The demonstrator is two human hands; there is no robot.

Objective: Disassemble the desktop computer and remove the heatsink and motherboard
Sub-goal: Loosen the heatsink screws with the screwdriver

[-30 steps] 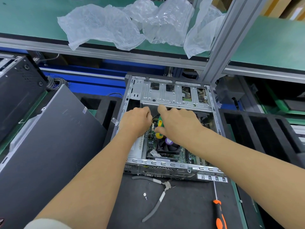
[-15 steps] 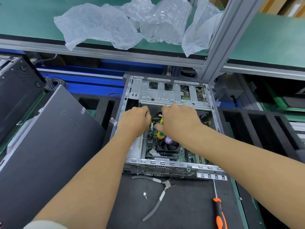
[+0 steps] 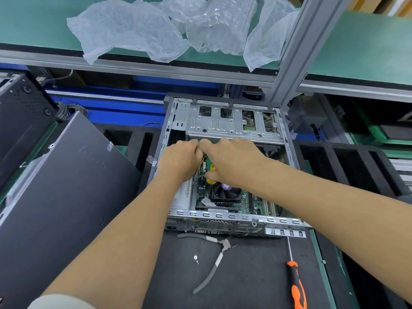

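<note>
The open desktop case lies flat on a black mat. Inside it are the green motherboard and the black heatsink fan with a purple centre label. Both my hands reach in just behind the fan, under the edge of the silver drive cage. My right hand grips a yellow and green screwdriver handle, whose tip is hidden. My left hand is curled with its knuckles touching the right hand. Its fingertips and whatever they hold are hidden.
On the mat in front of the case lie grey pliers, a loose screw and an orange screwdriver. The removed dark side panel leans at left. Black foam trays flank the case. Plastic bags sit on the upper shelf.
My two hands have drawn together and slid a little farther back toward the drive cage; their knuckles now touch. The screwdriver handle moved with the right hand.
</note>
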